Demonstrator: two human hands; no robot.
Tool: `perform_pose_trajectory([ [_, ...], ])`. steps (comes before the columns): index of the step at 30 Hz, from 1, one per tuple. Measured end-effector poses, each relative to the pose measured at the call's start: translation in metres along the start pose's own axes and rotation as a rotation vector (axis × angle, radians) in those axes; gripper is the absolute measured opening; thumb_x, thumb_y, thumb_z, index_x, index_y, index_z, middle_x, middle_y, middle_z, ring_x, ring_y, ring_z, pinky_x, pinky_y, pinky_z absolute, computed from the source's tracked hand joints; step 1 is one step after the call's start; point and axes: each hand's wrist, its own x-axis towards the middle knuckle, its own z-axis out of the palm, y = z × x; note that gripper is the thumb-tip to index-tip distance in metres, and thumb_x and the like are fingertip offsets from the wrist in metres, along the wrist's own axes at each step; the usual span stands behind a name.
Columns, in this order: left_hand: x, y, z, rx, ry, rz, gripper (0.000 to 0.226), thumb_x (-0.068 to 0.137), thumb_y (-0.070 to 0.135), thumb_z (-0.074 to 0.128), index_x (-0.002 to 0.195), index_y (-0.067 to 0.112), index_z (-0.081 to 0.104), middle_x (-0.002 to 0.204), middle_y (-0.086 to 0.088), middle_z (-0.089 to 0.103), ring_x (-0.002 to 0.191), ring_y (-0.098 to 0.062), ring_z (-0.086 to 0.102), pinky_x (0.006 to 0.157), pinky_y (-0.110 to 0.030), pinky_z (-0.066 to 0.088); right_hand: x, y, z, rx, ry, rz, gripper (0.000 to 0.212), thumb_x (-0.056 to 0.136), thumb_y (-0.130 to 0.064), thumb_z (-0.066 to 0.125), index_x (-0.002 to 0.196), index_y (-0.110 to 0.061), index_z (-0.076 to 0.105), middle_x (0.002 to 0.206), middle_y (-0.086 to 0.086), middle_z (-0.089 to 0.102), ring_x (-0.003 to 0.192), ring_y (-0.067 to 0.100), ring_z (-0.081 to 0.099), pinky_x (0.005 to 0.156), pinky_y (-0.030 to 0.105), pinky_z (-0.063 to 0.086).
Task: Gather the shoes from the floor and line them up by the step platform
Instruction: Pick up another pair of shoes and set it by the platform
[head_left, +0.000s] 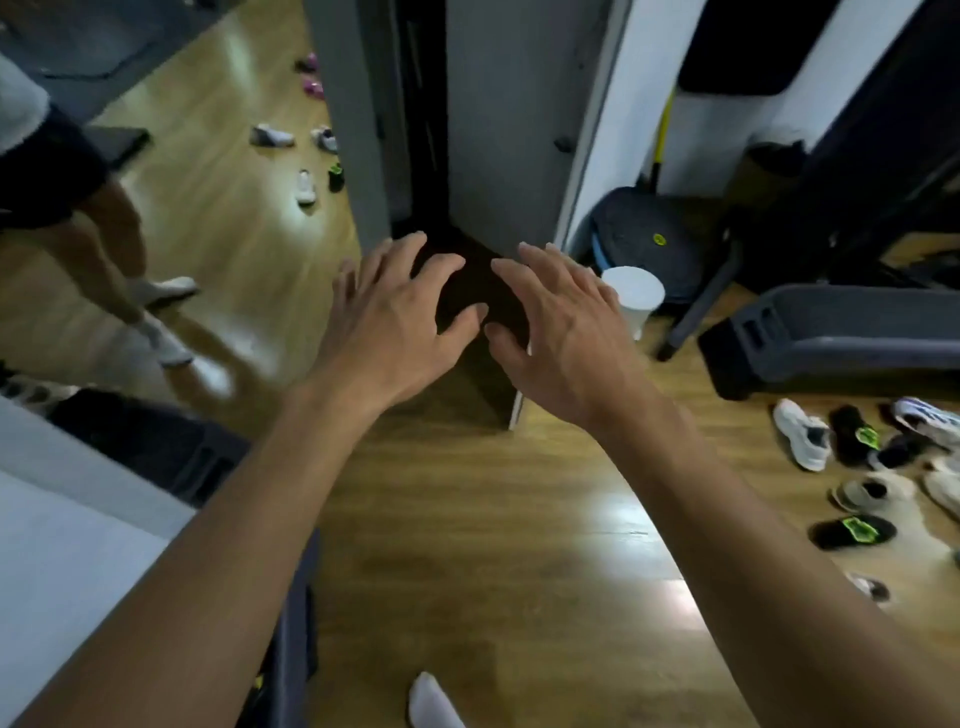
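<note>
My left hand (395, 317) and my right hand (561, 332) are stretched out side by side over the wood floor, fingers spread, holding nothing. A grey step platform (841, 338) lies at the right. Below it several shoes are scattered: a white sneaker (802, 434), a black slide with green marks (857, 434), another black-and-green slide (852, 531), a beige shoe (865, 492) and a white-and-blue sneaker (927, 418). More shoes lie far off at the upper left: white sneakers (272, 136) (306, 187), a black-and-green one (336, 176) and pink ones (311, 83).
Another person's legs in white socks (156, 312) stand at the left. A grey partition (498, 130) rises straight ahead. A white cup-shaped bin (636, 301) and a dark round trainer (649, 244) sit beside it. A white surface (62, 545) fills the lower left. My white sock (431, 701) shows below.
</note>
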Motion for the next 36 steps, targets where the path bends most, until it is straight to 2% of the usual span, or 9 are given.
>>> perform_pose_trajectory([
  [6,0.023,0.165,0.047,-0.06,-0.073,0.247,0.057,0.088,0.059,0.037,0.139,0.033,0.039,0.153,-0.004,0.028,0.143,-0.028,0.02,0.116,-0.056,0.011,-0.093,0.128,-0.064,-0.076,0.085,0.276,0.057,0.093,-0.048,0.041,0.145,-0.026,0.032,0.156,0.002,0.027,0.146,0.021,0.016,0.117,0.047,0.018],
  [10,0.022,0.28,0.082,-0.115,-0.118,0.411,0.056,0.087,0.059,0.041,0.136,0.032,0.044,0.149,-0.004,0.034,0.139,-0.027,0.028,0.114,-0.054,0.018,-0.168,0.208,-0.103,-0.107,0.133,0.433,0.056,0.093,-0.047,0.045,0.144,-0.026,0.034,0.154,0.002,0.029,0.145,0.023,0.019,0.116,0.047,0.019],
  [15,0.015,0.397,0.123,-0.197,-0.152,0.546,0.06,0.083,0.065,0.036,0.133,0.032,0.047,0.147,-0.003,0.038,0.137,-0.024,0.033,0.112,-0.053,0.023,-0.25,0.288,-0.14,-0.151,0.15,0.602,0.057,0.094,-0.047,0.043,0.146,-0.026,0.031,0.156,0.002,0.026,0.146,0.022,0.017,0.117,0.047,0.019],
  [20,0.014,0.485,0.162,-0.225,-0.213,0.66,0.062,0.084,0.066,0.032,0.134,0.033,0.047,0.146,-0.002,0.039,0.137,-0.024,0.032,0.113,-0.055,0.021,-0.302,0.353,-0.158,-0.146,0.162,0.735,0.06,0.094,-0.047,0.041,0.148,-0.024,0.028,0.157,0.003,0.024,0.146,0.02,0.017,0.116,0.046,0.019],
  [22,0.016,0.498,0.17,-0.229,-0.219,0.677,0.062,0.084,0.065,0.033,0.135,0.033,0.046,0.147,-0.002,0.037,0.139,-0.024,0.03,0.113,-0.055,0.018,-0.308,0.365,-0.158,-0.145,0.161,0.743,0.06,0.094,-0.047,0.042,0.148,-0.024,0.028,0.157,0.003,0.025,0.145,0.021,0.018,0.116,0.047,0.02],
  [24,0.033,0.557,0.196,-0.239,-0.272,0.731,0.062,0.083,0.064,0.034,0.136,0.033,0.046,0.148,-0.002,0.037,0.139,-0.024,0.029,0.113,-0.054,0.017,-0.327,0.416,-0.168,-0.143,0.188,0.859,0.06,0.093,-0.046,0.042,0.147,-0.024,0.03,0.156,0.004,0.027,0.144,0.022,0.021,0.115,0.047,0.022],
  [26,0.038,0.566,0.2,-0.236,-0.255,0.746,0.061,0.083,0.061,0.034,0.136,0.033,0.046,0.149,-0.003,0.036,0.139,-0.025,0.029,0.114,-0.054,0.018,-0.333,0.427,-0.17,-0.16,0.205,0.84,0.057,0.093,-0.044,0.044,0.146,-0.025,0.033,0.154,0.004,0.031,0.142,0.023,0.026,0.114,0.046,0.025],
  [30,0.072,0.628,0.232,-0.272,-0.323,0.811,0.052,0.089,0.053,0.04,0.136,0.032,0.045,0.149,-0.005,0.036,0.139,-0.025,0.028,0.113,-0.056,0.02,-0.35,0.488,-0.19,-0.182,0.243,0.932,0.052,0.093,-0.038,0.05,0.143,-0.028,0.041,0.149,0.006,0.038,0.136,0.026,0.035,0.108,0.043,0.03],
  [36,0.096,0.725,0.275,-0.306,-0.353,0.871,0.048,0.09,0.047,0.042,0.135,0.032,0.046,0.147,-0.004,0.038,0.137,-0.026,0.032,0.112,-0.056,0.022,-0.372,0.572,-0.211,-0.177,0.237,1.027,0.053,0.093,-0.036,0.051,0.143,-0.027,0.04,0.149,0.005,0.037,0.135,0.025,0.037,0.107,0.045,0.034],
])
